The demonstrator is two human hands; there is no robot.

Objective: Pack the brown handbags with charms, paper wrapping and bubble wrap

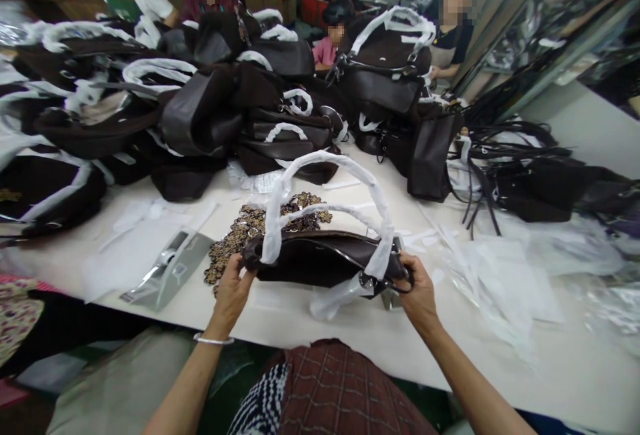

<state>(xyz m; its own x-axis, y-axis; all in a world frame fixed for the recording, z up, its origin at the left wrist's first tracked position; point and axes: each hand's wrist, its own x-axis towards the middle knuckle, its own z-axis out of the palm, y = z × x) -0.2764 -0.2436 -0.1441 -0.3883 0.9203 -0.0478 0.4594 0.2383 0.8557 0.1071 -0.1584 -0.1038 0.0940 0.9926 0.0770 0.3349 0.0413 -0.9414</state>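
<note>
Hands, left [234,288] and right [418,288], pinch opposite ends of a dark brown leather handbag [320,258] with white-wrapped handles [327,158], near a patterned brown-and-gold pile [235,241]

Readable text – 0 | labels and brands – 0 | numbers and signs – 0 (head view, slightly blurred)

Chains [235,241] behind handbag [310,258], apparently on table [350,355]
</note>
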